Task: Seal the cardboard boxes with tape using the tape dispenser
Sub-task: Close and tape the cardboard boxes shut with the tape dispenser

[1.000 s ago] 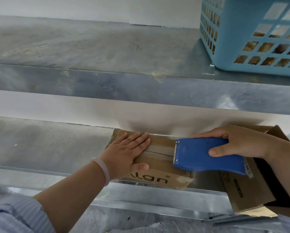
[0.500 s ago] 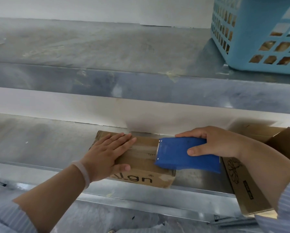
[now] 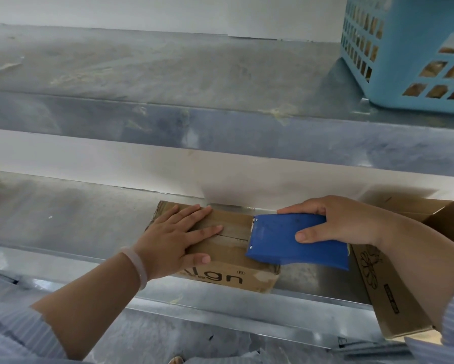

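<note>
Little has shifted: the right hand (image 3: 352, 227) still wraps the blue tape dispenser (image 3: 281, 240), blade end on the seam of the cardboard box (image 3: 231, 258); just ahead of that grip the left hand (image 3: 168, 243) presses flat, steadying the box for taping

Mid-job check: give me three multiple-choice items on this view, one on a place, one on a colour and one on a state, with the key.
1. Where does the basket stand?
A. on the upper shelf, at the right
B. on the lower shelf
C. on the floor
2. What colour is the tape dispenser?
A. red
B. blue
C. black
3. What is the left hand doing?
A. gripping the dispenser
B. hanging free
C. lying flat on the small box
Key: 1 A, it sits top right on the higher metal shelf; 2 B, its casing is plain blue; 3 C, its straight fingers rest on the box top, while the right hand grips the dispenser.
</note>
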{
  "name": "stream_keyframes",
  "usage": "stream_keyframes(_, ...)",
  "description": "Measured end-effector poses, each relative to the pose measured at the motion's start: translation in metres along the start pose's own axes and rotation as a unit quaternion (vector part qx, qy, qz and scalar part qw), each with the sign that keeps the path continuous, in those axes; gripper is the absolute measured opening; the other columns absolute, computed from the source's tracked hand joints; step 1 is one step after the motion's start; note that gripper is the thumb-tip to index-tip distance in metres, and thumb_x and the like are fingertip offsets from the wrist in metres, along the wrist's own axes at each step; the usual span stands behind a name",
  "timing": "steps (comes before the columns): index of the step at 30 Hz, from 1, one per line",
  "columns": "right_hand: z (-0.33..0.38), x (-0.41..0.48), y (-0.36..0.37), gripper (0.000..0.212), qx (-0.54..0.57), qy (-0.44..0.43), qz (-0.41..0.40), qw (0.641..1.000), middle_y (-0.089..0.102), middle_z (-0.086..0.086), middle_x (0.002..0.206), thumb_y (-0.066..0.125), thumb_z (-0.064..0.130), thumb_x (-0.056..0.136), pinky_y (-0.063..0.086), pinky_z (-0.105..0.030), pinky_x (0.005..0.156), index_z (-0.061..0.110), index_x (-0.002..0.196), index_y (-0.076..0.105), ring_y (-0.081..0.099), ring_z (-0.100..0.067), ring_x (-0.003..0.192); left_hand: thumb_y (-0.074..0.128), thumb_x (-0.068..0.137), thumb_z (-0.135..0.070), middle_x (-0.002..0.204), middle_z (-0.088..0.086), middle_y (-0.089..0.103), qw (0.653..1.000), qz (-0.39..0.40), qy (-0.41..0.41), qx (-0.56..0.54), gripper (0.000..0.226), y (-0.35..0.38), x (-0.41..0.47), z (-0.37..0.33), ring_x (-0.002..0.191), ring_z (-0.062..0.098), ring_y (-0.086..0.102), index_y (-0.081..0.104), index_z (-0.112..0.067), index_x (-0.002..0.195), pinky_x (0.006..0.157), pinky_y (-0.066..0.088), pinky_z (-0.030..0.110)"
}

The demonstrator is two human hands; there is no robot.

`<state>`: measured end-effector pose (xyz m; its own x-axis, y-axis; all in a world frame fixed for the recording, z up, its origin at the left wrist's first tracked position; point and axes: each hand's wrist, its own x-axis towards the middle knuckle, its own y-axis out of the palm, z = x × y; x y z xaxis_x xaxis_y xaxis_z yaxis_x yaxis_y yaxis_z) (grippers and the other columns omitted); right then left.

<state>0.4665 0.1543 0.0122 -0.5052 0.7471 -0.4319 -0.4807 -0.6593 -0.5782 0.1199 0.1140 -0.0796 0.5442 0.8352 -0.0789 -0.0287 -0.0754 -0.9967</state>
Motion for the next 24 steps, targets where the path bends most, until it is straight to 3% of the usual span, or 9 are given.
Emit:
stream_keyframes(2, -0.001, -0.001, 0.0, 0.051, 0.003, 0.0, -0.002, 1.0, 0.061, 0.041, 0.104, 0.071, 0.063, 0.061, 0.046, -0.014, 0.08, 0.07, 0.109, 0.055, 0.06, 0.013, 0.094, 0.017, 0.08, -0.086, 0.162, -0.006, 0.012, 1.0, -0.01, -0.017, -0.014, 0.079, -0.005, 0.003, -0.002, 0.148, 0.021, 0.015, 0.005, -0.049, 0.149, 0.119, 0.005, 0.043)
stream_keyframes(4, -0.002, -0.001, 0.0, 0.051, 0.007, 0.002, -0.004, 1.0, 0.063, 0.038, 0.106, 0.073, 0.062, 0.062, 0.047, -0.016, 0.082, 0.068, 0.11, 0.056, 0.061, 0.011, 0.095, 0.027, 0.069, -0.094, 0.158, -0.006, 0.02, 0.999, -0.011, -0.034, -0.016, 0.099, -0.008, 0.012, -0.006, 0.143, 0.02, 0.022, -0.002, -0.044, 0.151, 0.118, 0.009, 0.043)
stream_keyframes(7, -0.004, 0.0, 0.0, 0.046, 0.006, 0.005, -0.005, 1.0, 0.064, 0.036, 0.107, 0.076, 0.053, 0.073, 0.048, -0.017, 0.083, 0.068, 0.111, 0.056, 0.062, 0.01, 0.095, 0.03, 0.064, -0.096, 0.16, -0.006, 0.012, 0.999, -0.001, -0.033, -0.003, 0.11, -0.002, 0.019, -0.012, 0.147, 0.02, 0.012, -0.005, -0.041, 0.152, 0.119, 0.0, 0.049)
stream_keyframes(11, -0.005, 0.001, 0.0, 0.045, 0.002, 0.01, -0.009, 1.0, 0.062, 0.039, 0.106, 0.075, 0.052, 0.074, 0.048, -0.017, 0.084, 0.071, 0.11, 0.055, 0.061, 0.012, 0.095, 0.037, 0.064, -0.094, 0.157, -0.009, 0.023, 0.998, -0.046, -0.037, -0.025, 0.101, 0.002, 0.017, -0.012, 0.144, 0.017, 0.022, 0.012, -0.047, 0.15, 0.117, -0.001, 0.046)
stream_keyframes(15, -0.005, 0.001, 0.0, 0.046, 0.003, 0.012, -0.012, 1.0, 0.063, 0.036, 0.109, 0.076, 0.053, 0.073, 0.049, -0.02, 0.088, 0.071, 0.109, 0.055, 0.062, 0.01, 0.096, 0.033, 0.07, -0.091, 0.153, -0.004, 0.03, 0.998, -0.06, -0.021, -0.029, 0.089, 0.002, 0.017, -0.013, 0.141, 0.023, 0.027, 0.004, -0.056, 0.146, 0.117, 0.006, 0.053)
stream_keyframes(24, -0.003, 0.0, 0.001, 0.05, 0.005, 0.007, -0.009, 1.0, 0.064, 0.034, 0.109, 0.071, 0.063, 0.064, 0.049, -0.019, 0.086, 0.07, 0.111, 0.056, 0.061, 0.01, 0.095, 0.01, 0.073, -0.09, 0.158, 0.0, 0.011, 1.0, -0.007, -0.007, 0.009, 0.059, 0.001, 0.019, -0.01, 0.146, 0.025, 0.008, 0.003, -0.076, 0.13, 0.117, 0.001, 0.059)
